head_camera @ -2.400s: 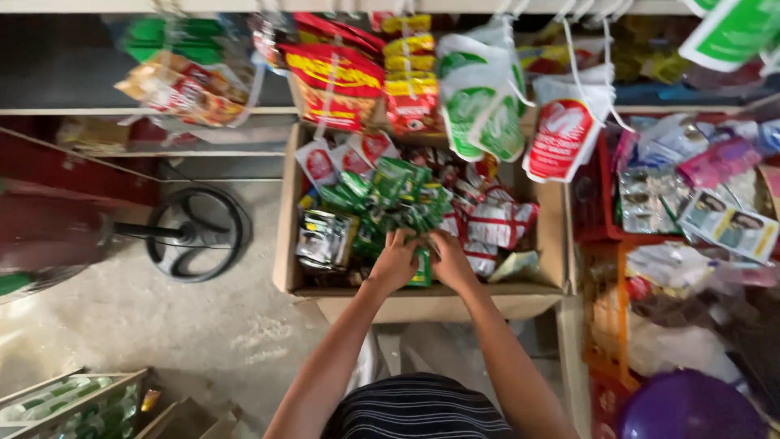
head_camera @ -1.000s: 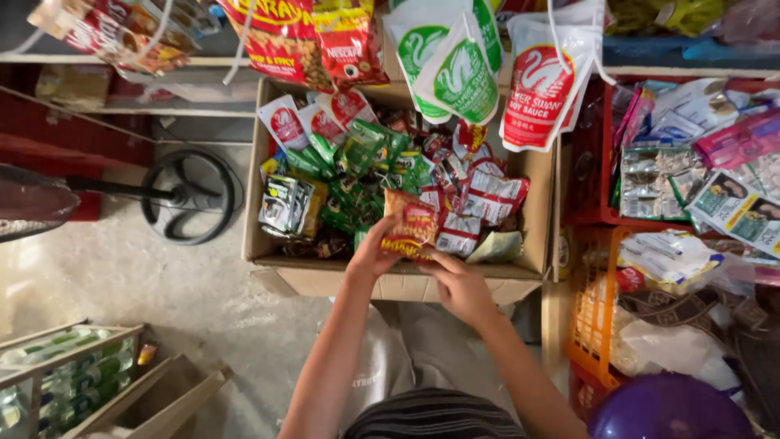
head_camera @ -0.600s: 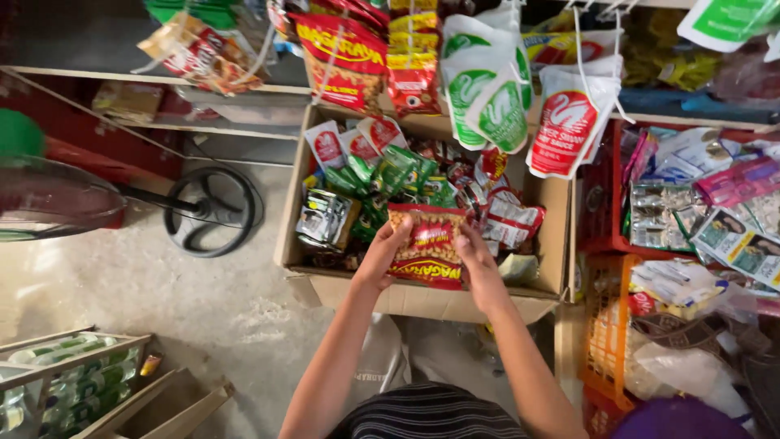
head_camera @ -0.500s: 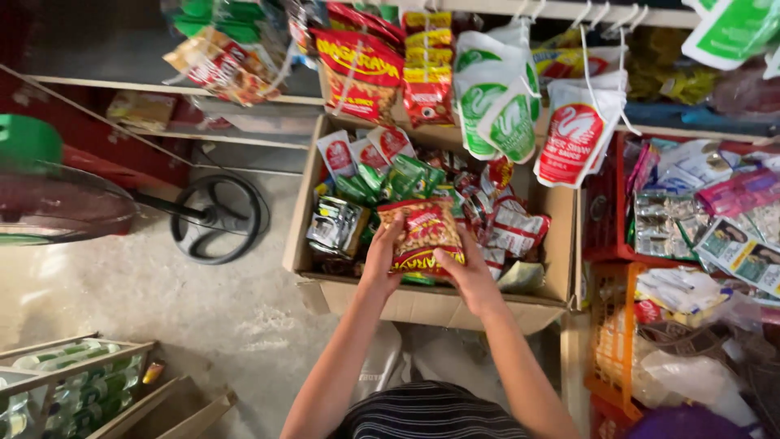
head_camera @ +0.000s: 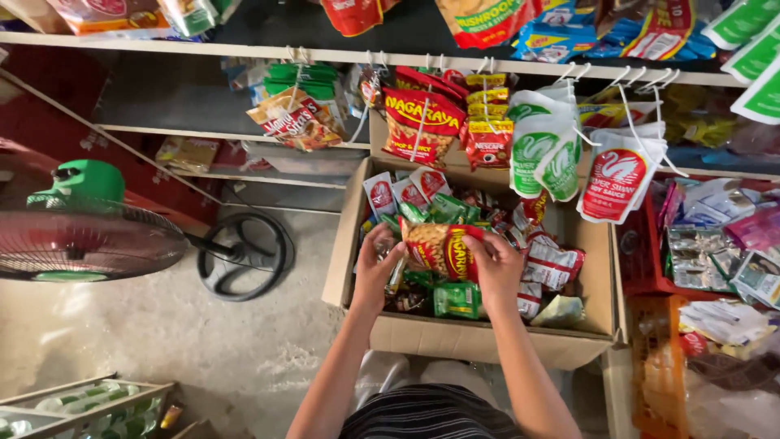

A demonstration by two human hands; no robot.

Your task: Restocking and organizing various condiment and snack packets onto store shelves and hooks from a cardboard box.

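A red and yellow snack pack (head_camera: 443,249) is clamped at its ends between the left hand (head_camera: 380,272) and the right hand (head_camera: 497,268), fingers closed on it. It is held just above a cardboard box (head_camera: 479,337) of mixed sachets (head_camera: 455,299). White pouches (head_camera: 561,154) hang beyond the grip; a fan (head_camera: 81,240) stands well to its left.

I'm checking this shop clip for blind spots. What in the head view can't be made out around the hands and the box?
- Bottom of the cardboard box: buried under packets.
- Red and yellow snack packet: both ends covered by the left hand and right hand.
- Standing fan: cut off by the left edge.
- Bottle crate: cut off by the bottom edge.
- Small sachets in the red tray: too small to tell apart.
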